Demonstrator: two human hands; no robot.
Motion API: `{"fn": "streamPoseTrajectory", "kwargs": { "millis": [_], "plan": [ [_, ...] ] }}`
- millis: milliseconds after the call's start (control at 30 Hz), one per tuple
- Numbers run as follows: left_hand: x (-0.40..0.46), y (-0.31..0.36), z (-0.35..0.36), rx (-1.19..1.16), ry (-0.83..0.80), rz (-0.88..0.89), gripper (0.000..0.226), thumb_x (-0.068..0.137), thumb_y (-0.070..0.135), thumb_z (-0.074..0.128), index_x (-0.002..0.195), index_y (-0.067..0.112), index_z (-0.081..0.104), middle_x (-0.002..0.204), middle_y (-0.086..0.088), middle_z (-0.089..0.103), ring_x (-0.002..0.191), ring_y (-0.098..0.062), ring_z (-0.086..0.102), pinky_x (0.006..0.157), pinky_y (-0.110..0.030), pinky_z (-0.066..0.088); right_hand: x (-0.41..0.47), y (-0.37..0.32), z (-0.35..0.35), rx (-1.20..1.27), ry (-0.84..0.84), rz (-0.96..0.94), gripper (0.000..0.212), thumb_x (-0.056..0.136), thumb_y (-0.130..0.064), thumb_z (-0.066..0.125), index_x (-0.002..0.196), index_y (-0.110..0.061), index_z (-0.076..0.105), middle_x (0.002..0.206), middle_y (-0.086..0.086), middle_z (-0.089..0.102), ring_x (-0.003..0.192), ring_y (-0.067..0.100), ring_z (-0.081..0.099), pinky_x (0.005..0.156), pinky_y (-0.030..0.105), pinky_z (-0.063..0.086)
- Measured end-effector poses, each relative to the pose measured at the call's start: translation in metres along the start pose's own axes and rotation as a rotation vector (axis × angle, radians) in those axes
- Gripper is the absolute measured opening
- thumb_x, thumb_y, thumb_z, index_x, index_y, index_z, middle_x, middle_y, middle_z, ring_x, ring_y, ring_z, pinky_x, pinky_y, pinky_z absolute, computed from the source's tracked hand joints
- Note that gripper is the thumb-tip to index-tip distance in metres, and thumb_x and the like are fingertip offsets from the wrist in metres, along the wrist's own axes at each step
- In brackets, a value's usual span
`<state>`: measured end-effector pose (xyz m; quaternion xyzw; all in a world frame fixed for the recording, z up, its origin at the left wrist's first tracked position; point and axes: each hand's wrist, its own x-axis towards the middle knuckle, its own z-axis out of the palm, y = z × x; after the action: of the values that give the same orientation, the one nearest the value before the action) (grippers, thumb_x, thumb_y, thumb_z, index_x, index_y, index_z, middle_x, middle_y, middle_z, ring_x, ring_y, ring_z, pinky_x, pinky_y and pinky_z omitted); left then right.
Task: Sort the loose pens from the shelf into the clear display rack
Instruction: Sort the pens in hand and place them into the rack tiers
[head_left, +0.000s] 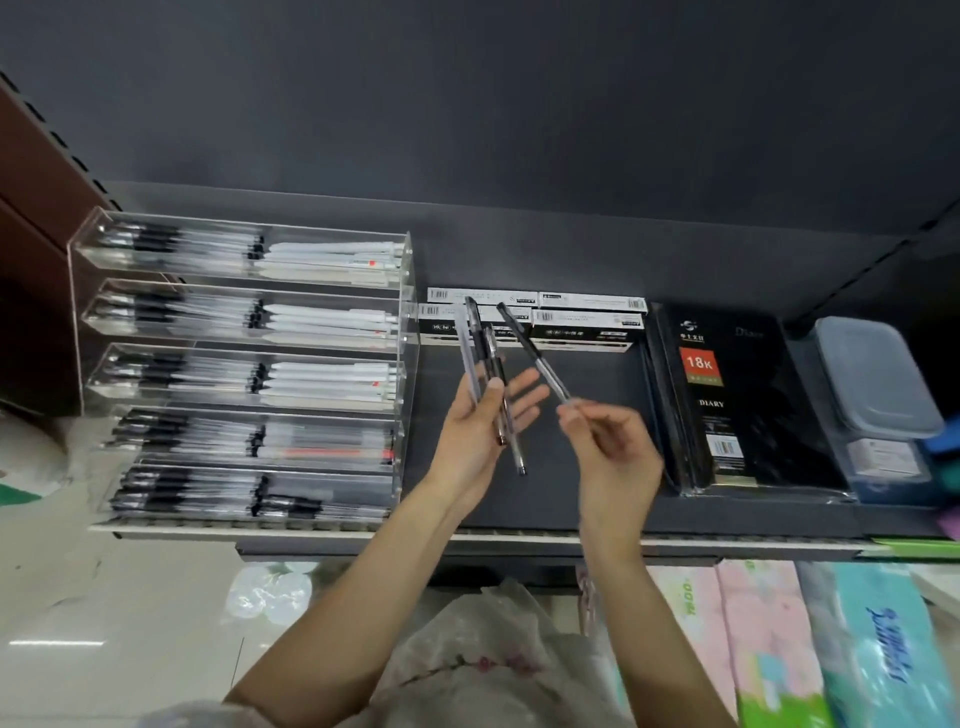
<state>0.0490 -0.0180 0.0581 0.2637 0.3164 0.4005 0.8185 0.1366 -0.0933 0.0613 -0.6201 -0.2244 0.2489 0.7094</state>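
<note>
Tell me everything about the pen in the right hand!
The single pen is slim, with a black upper part and a clear, see-through lower barrel that looks like plastic. The right hand pinches its lower end between fingertips, so it tilts up and to the left, over the dark shelf. It is slightly blurred. It sits apart from the bunch of pens in the left hand.

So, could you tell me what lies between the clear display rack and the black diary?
In the head view: white pen boxes at the back, bare dark shelf in front.

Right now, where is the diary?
Head view, right side of the shelf: the diary stands between the pen boxes and a clear container.
</note>
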Motion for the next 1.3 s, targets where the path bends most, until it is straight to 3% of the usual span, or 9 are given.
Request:
{"fn": "streamPoseTrajectory", "kwargs": {
  "millis": [200,400,600,733,833,1000,1067,1167,1300],
  "plan": [
    [0.002,-0.008,0.007,-0.043,0.033,0.044,0.029,0.103,0.012,0.031,0.131,0.010,0.039,0.119,-0.015,0.063,0.098,-0.023,0.069,0.082,-0.031,0.056,-0.019,0.021,0.005,-0.253,0.035,-0.021,0.011,0.084,-0.006,0.067,0.085,-0.016,0.068,0.081,-0.005,0.071,0.078,0.012,0.067,0.074,0.025,0.052],
    [0.001,-0.012,0.010,-0.053,0.049,0.077,0.024,0.103,0.016,0.033,0.124,0.016,0.044,0.118,-0.011,0.065,0.105,-0.023,0.066,0.088,-0.029,0.054,-0.029,0.020,0.013,-0.212,-0.027,0.063,0.007,0.089,-0.007,0.062,0.092,-0.013,0.064,0.082,-0.002,0.070,0.071,0.012,0.068,0.051,0.023,0.052],
    [-0.007,-0.027,0.007,0.001,0.061,0.002,0.023,0.102,0.017,0.037,0.119,0.015,0.052,0.109,-0.003,0.070,0.104,-0.016,0.066,0.081,-0.026,0.054,-0.020,0.024,0.016,-0.330,-0.036,-0.029,0.009,0.087,-0.010,0.065,0.089,-0.019,0.065,0.083,-0.008,0.070,0.077,0.009,0.068,0.068,0.026,0.054],
    [-0.007,-0.026,-0.001,0.112,0.143,0.059,0.018,0.101,0.011,0.039,0.100,0.013,0.057,0.079,0.002,0.064,0.081,-0.011,0.065,0.079,-0.028,0.053,-0.017,0.022,0.007,-0.501,-0.198,-0.142,0.007,0.086,-0.013,0.068,0.089,-0.019,0.067,0.085,-0.012,0.066,0.077,0.006,0.063,0.067,0.021,0.049],
    [-0.012,-0.015,-0.013,0.331,0.147,0.174,0.016,0.101,0.011,0.038,0.102,0.015,0.054,0.073,0.004,0.058,0.061,-0.006,0.058,0.063,-0.020,0.050,0.000,0.009,-0.001,-0.538,-0.253,-0.243,0.010,0.085,-0.016,0.068,0.094,-0.021,0.068,0.092,-0.013,0.061,0.085,0.005,0.058,0.073,0.019,0.043],
    [-0.043,-0.007,-0.031,0.654,0.016,0.197,0.018,0.102,0.009,0.033,0.096,0.006,0.049,0.064,0.013,0.058,0.054,-0.005,0.047,0.053,-0.020,0.042,0.038,-0.013,0.028,-0.369,-0.774,0.132,0.044,0.083,-0.037,0.065,0.123,-0.026,0.051,0.126,-0.010,0.057,0.117,0.001,0.050,0.102,0.021,0.039],
    [-0.057,-0.007,-0.035,0.664,0.013,0.160,0.018,0.102,0.007,0.032,0.096,0.004,0.049,0.062,0.012,0.060,0.054,-0.004,0.050,0.055,-0.018,0.043,0.041,-0.012,0.046,-0.239,-0.981,0.339,0.027,0.084,-0.033,0.060,0.110,-0.025,0.059,0.121,0.000,0.064,0.111,0.008,0.059,0.098,0.027,0.045],
    [-0.072,-0.002,-0.045,0.564,-0.008,0.053,0.020,0.101,0.006,0.034,0.106,0.005,0.053,0.074,0.010,0.066,0.066,-0.007,0.062,0.067,-0.020,0.051,0.034,-0.007,0.065,-0.225,-1.183,0.382,0.025,0.084,-0.037,0.054,0.103,-0.022,0.061,0.104,0.003,0.072,0.080,0.015,0.065,0.061,0.027,0.047],
    [-0.083,0.023,-0.073,0.490,-0.152,-0.172,0.028,0.099,0.005,0.040,0.125,0.001,0.052,0.110,-0.004,0.067,0.104,-0.019,0.065,0.091,-0.030,0.052,0.021,-0.006,0.092,-0.358,-1.486,0.358,0.018,0.095,-0.017,0.050,0.099,-0.013,0.067,0.093,-0.001,0.074,0.099,0.010,0.066,0.089,0.017,0.047]
  ]
}}
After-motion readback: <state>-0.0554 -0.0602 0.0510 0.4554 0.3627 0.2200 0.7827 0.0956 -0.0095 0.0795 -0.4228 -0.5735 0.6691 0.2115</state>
